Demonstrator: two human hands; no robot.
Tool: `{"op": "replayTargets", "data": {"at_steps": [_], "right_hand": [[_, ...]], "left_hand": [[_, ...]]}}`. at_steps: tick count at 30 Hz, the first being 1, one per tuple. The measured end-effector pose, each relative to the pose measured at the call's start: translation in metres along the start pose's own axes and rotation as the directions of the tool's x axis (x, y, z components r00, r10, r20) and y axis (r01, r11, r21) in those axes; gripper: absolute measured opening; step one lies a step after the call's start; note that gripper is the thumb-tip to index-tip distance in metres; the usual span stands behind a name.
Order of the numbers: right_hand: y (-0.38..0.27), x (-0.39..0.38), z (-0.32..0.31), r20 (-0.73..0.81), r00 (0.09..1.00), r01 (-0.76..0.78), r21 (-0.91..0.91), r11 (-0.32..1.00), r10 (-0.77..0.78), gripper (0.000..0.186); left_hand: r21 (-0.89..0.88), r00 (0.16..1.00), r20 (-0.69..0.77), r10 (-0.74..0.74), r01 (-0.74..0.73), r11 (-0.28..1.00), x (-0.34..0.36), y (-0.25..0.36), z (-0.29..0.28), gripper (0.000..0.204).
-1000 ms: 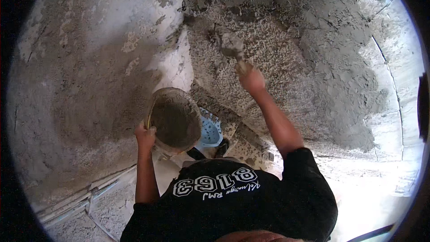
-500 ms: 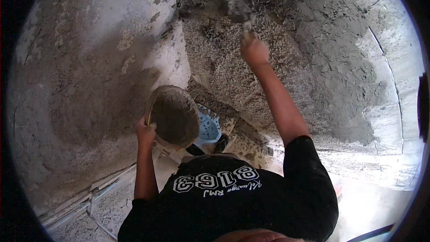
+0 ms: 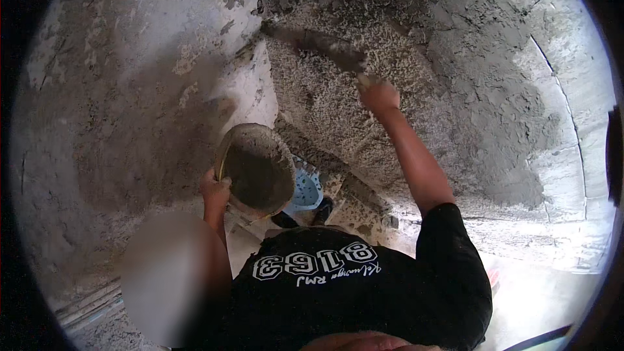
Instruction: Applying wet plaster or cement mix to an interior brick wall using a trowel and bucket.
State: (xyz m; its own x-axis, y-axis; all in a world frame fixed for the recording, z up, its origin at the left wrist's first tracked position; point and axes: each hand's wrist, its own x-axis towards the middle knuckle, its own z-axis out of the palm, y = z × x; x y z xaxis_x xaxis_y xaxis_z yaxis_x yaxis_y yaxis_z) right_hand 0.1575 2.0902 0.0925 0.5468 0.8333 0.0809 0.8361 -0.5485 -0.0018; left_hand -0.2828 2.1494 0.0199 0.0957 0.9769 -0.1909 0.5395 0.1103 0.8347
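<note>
Lower centre, the left hand [image 3: 213, 188] is closed on the rim of a mortar pan [image 3: 255, 170], held beside the wall [image 3: 130, 91]. Higher, upper centre, the right hand [image 3: 379, 96] is wrapped around a trowel [image 3: 315, 42], blade against wet plaster [image 3: 416, 45]

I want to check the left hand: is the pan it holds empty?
No, the pan gripped at its rim by the left hand holds dark grey wet mortar inside.

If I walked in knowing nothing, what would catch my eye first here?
Probably the right hand, raised high and pressing a mortar-laden trowel against the rough grey wall. Lower down, left of centre, the left hand grips the rim of a round pan of wet mortar.
</note>
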Motion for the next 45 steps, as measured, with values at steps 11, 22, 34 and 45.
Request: {"op": "replayTargets", "data": {"at_steps": [11, 22, 34, 45], "right_hand": [[0.055, -0.058, -0.018, -0.12, 0.99, -0.076, 0.047, 0.996, 0.081, 0.03], [-0.018, 0.026, -0.069, -0.43, 0.903, 0.1, 0.173, 0.98, -0.016, 0.031], [-0.016, 0.017, -0.034, 0.086, 0.996, 0.017, 0.046, 0.999, -0.021, 0.036], [0.046, -0.069, -0.004, 0.068, 0.966, 0.257, -0.117, 0.959, -0.25, 0.03]], "left_hand": [[-0.016, 0.991, 0.111, -0.08, 0.082, 0.996, -0.006, 0.005, -0.008, 0.042], [0.032, 0.998, 0.054, 0.016, -0.018, 0.999, -0.011, 0.015, 0.0, 0.037], [0.093, 0.99, 0.137, -0.022, 0.009, 0.996, -0.004, 0.009, 0.019, 0.042], [0.088, 0.991, 0.11, 0.082, -0.092, 0.992, -0.008, 0.045, 0.036, 0.034]]}}
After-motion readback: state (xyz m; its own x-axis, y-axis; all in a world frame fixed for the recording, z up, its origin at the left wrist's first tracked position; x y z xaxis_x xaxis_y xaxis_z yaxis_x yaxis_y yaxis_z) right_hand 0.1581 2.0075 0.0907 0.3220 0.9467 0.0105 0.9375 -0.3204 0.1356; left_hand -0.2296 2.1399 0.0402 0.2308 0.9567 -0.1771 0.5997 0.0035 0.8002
